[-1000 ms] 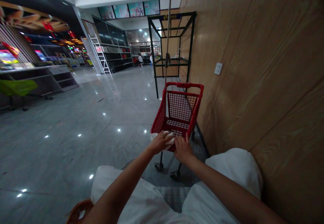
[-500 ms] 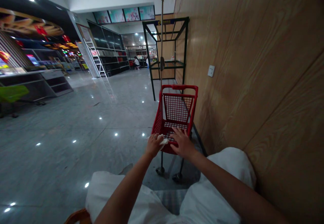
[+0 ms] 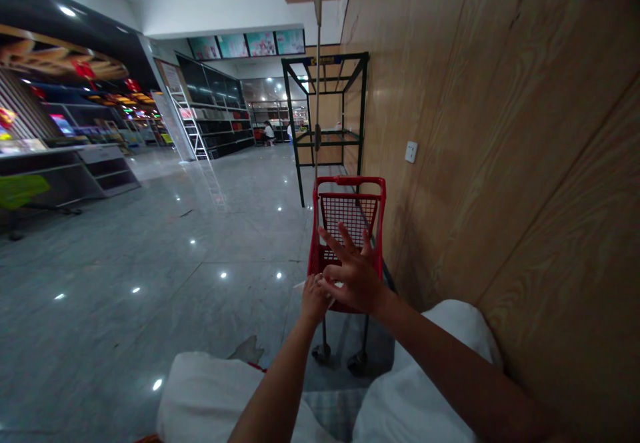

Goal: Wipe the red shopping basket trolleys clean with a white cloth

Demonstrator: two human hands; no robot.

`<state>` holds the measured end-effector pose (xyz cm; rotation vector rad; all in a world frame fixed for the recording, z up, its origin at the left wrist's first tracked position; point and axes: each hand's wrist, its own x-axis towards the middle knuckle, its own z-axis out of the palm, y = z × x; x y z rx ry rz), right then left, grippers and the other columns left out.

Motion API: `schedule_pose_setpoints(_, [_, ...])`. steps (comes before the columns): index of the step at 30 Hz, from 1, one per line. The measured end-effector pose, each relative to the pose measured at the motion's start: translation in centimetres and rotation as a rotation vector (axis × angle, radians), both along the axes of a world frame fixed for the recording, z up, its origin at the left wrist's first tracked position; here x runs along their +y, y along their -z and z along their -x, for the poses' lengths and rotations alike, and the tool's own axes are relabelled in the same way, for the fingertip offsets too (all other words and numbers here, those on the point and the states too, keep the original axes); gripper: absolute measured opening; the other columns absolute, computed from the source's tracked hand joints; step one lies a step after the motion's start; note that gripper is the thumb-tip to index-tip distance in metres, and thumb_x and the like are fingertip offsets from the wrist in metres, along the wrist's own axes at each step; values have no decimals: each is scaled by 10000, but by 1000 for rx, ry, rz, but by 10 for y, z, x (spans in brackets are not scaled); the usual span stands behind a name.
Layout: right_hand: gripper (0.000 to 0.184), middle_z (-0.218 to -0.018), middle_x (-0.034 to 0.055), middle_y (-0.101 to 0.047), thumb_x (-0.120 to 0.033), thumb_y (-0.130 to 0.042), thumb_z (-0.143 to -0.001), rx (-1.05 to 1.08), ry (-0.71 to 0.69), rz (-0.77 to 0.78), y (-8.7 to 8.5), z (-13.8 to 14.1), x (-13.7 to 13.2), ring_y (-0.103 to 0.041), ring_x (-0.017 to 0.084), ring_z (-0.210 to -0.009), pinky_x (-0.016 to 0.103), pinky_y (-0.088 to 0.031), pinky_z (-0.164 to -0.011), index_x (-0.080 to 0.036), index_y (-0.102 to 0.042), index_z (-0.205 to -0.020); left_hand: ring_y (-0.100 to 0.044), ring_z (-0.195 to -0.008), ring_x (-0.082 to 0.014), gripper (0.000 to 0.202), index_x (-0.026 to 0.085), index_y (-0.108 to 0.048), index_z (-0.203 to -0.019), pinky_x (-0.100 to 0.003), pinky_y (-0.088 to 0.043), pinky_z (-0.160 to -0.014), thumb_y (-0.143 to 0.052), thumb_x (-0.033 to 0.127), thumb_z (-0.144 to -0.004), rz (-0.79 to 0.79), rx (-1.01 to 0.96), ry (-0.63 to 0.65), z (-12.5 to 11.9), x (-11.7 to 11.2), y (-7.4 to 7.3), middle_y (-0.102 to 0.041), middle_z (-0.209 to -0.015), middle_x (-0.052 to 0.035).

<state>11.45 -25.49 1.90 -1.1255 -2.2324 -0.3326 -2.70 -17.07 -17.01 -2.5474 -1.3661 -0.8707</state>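
Observation:
A small red plastic shopping cart [image 3: 350, 181] with mesh sides stands on castors straight ahead of me, close against the wall. My left hand [image 3: 315, 299] is closed around a crumpled white cloth [image 3: 301, 286] at the cart's near end. The cloth's edges show on both sides of that hand. My right hand [image 3: 353, 276] hovers just over the left with fingers spread, in front of the cart's mesh. Part of the cart's near wall is hidden behind my hands.
A wood-panelled wall [image 3: 500, 163] with a white socket [image 3: 411, 152] runs along the right. A black metal shelf frame [image 3: 325, 116] stands beyond the cart. A thin pole [image 3: 317, 96] rises behind it. A person [image 3: 269, 133] sits far off. White fabric [image 3: 200, 396] fills the bottom.
My right hand has lifted off the cart and spread its fingers above the left hand. The cloth is bunched tighter in my left hand. The cart looks slightly farther away.

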Motion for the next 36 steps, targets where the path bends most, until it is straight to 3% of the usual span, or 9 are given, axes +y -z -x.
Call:
schedule_pose_setpoints(5, [261, -1455, 89, -370, -243, -465, -876, 53, 102, 181, 79, -38, 37, -281, 235, -1361, 515, -182, -1100, -207, -623, -1082, -531, -1051, -240, 359, 245, -582, -1109, -456, -413, -983, -651, 310, -762, -16, 20, -61, 4, -3, -6, -585, -1110, -78])
schedule_pose_setpoints(8, [298, -1313, 116, -538, -196, -383, -906, 39, 232, 243, 128, -58, 50, -442, 224, -1259, 496, -247, -1086, -168, -636, -1060, -535, -1037, -230, 359, 261, -583, -1095, -442, -408, -993, -670, 313, -751, -15, 0, -47, 6, -4, -7, -581, -1103, -67])
schedule_pose_setpoints(11, [322, -1094, 82, -673, -188, -349, -921, 31, 274, 213, 156, -63, 52, -571, 203, -1098, 489, -244, -1096, -173, -666, -972, -525, -1068, -234, 373, 264, -577, -1120, -444, -389, -1013, -664, 310, -760, -10, -45, -29, 6, -8, -6, -575, -1127, -71])
schedule_pose_setpoints(17, [286, -1158, 64, -649, -187, -405, -908, 23, 161, 68, 170, -63, 50, -520, 207, -1181, 448, -305, -1086, -167, -648, -1059, -449, -1210, -217, 388, 265, -437, -1297, -433, -374, -1028, -435, 303, -911, 52, -367, 24, -6, -19, -21, -539, -1248, -71])
schedule_pose_setpoints(21, [284, -1250, 59, -599, -178, -447, -898, -54, 60, 21, 177, -66, 51, -486, 195, -1225, 429, -347, -1071, -193, -625, -1118, -373, -1279, -234, 494, 198, -268, -1396, -430, -386, -1019, -380, 317, -930, 2, -625, -187, -23, -18, -43, -407, -1381, -136])
schedule_pose_setpoints(23, [270, -1256, 54, -595, -172, -460, -896, -67, 44, 22, 181, -65, 51, -488, 187, -1223, 429, -348, -1072, -208, -633, -1101, -326, -1307, -268, 442, 206, -377, -1336, -466, -362, -1030, -420, 322, -912, -3, -496, -209, -28, -18, -48, -411, -1374, -131])
schedule_pose_setpoints(27, [282, -1219, 43, -621, -176, -461, -902, -41, 49, 26, 188, -60, 52, -488, 172, -1223, 441, -343, -1076, -221, -612, -1137, -442, -1203, -270, 261, 262, -579, -1111, -533, -305, -1047, -456, 347, -897, 42, -121, -125, -24, -28, -40, -544, -1223, -77])
schedule_pose_setpoints(33, [276, -1151, 56, -656, -186, -470, -885, 0, 15, -87, 194, -59, 55, -525, 186, -1181, 432, -365, -1066, -200, -630, -1109, -335, -1308, -240, 361, 258, -474, -1274, -440, -344, -1030, -415, 303, -921, 1, 9, -53, -21, -50, -35, -506, -1299, -63])
schedule_pose_setpoints(36, [316, -1144, 88, -656, -170, -454, -876, 9, 40, -127, 195, -59, 56, -547, 196, -1152, 426, -363, -1069, -163, -616, -1147, -467, -1200, -225, 458, 256, -395, -1347, -399, -396, -971, -469, 308, -898, 76, 112, 5, -28, -45, -39, -528, -1289, -70])
